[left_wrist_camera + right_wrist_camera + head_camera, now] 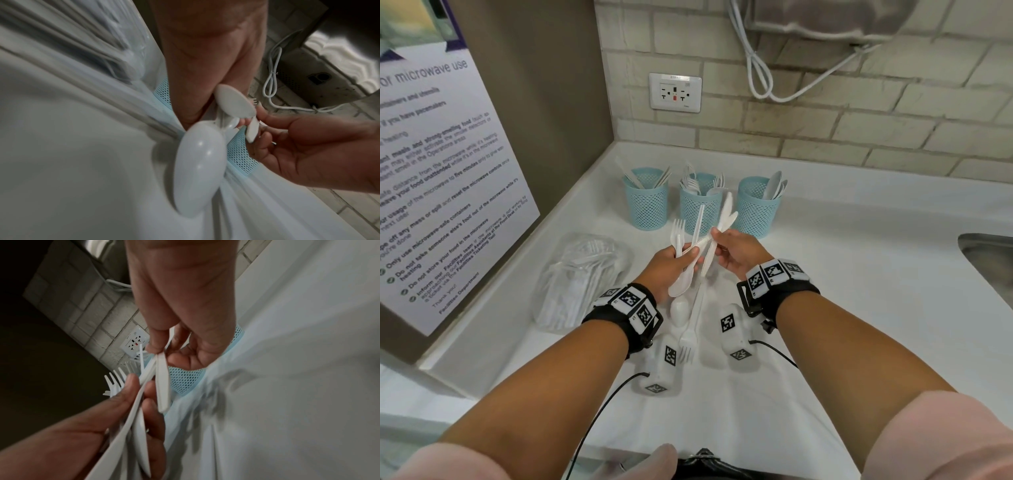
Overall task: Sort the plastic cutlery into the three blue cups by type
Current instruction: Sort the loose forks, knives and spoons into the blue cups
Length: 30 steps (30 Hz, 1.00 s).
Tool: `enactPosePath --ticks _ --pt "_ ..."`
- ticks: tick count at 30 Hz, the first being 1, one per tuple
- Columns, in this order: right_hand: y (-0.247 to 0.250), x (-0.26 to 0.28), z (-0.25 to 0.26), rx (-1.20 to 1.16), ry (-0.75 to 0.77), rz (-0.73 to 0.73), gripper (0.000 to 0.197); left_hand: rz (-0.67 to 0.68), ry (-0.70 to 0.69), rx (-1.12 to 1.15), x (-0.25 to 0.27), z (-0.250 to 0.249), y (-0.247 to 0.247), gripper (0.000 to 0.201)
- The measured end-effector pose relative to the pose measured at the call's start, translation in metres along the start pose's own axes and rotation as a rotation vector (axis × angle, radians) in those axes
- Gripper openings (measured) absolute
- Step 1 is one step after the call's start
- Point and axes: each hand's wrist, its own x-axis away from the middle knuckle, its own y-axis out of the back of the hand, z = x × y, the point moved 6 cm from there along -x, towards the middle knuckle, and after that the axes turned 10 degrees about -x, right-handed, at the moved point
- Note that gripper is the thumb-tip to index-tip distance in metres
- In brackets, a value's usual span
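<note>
Left hand [671,265]: curled round a mixed bundle [688,246] of white cutlery, forks pointing up, a spoon bowl hanging below the palm; held as a stock to draw from, just near of the cups.
Right hand [739,253]: thumb and fingertips pinched on one flat white piece [724,219], a knife by its look though blur leaves doubt; lifted clear of the bundle, probably to carry it alone to a cup.
Left cup [646,200]: far on the counter, flat handles fanned inside, likely knives.
Middle cup [700,202]: just right of it, fork tines showing above the rim.
Right cup [756,205]: spoon bowls leaning out on the right side; three in a row, so each type has its own place.
Loose cutlery [690,325]: a spoon and forks lying on the counter [859,274] between the wrists, not yet sorted.
Plastic bag [582,281]: left of the hands, more white cutlery inside, lying flat.
Stage: sorting partly done, judged from filled cups and pieces left.
Next move: calls for matching the pinched piece to the cup of its type.
Risk: light pieces may slip from the bundle.
</note>
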Motion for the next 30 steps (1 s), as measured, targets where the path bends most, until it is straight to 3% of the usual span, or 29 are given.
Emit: enactPosePath --ticks 6,9,16,22,30 --pt "0.006 -0.008 0.007 0.008 0.018 -0.055 0.022 -0.006 -0.013 0.018 -0.002 -0.001 0.001 0.008" --pt "0.005 -0.009 0.018 0.026 0.042 -0.049 0.024 0.002 -0.011 -0.001 -0.004 0.001 0.001 0.014" --pt "-0.010 -0.010 0.029 0.068 0.021 0.106 0.012 0.010 -0.030 -0.108 -0.005 -0.008 0.005 0.019" --pt "-0.021 -0.016 0.041 0.202 -0.034 0.117 0.018 0.017 -0.026 -0.108 -0.002 -0.016 0.013 0.014" --pt "-0.037 -0.027 0.049 0.246 0.140 0.086 0.017 -0.055 0.002 -0.018 -0.005 -0.017 0.026 0.011"
